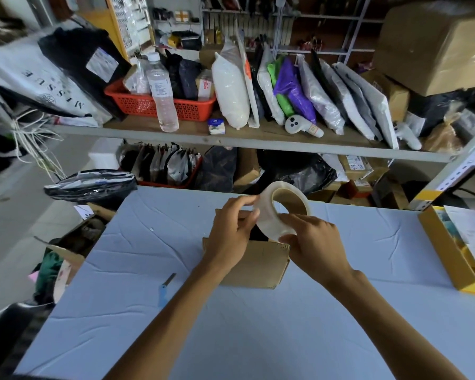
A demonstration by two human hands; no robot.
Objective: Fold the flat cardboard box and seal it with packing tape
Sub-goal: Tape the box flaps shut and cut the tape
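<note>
We see both hands on 1 tape roll (266, 218), lifted a little above the box (258, 264). The right hand (316, 242) grips the roll from its lower right side, with the fingers curled over the outer band and the thumb below. In our judgement this hand only carries the roll and keeps it from turning. The left hand (231, 231) comes from the other side and its curled fingertips pinch at the left rim of the roll, just beside the right hand's fingers. We think it is searching for the free end of the tape, but we cannot tell if an end is already lifted.

Directly under the 2 hands stands the box on the table (258, 338), already folded up into its shape. A dark gap shows at its top just below the roll, so the top is probably not sealed yet. Holding the roll right over the box makes sense, because the tape can go straight down onto the flaps.

Well to the left of the grip and lower, a knife (165, 292) lies on the table, untouched, probably for cutting the tape.
</note>
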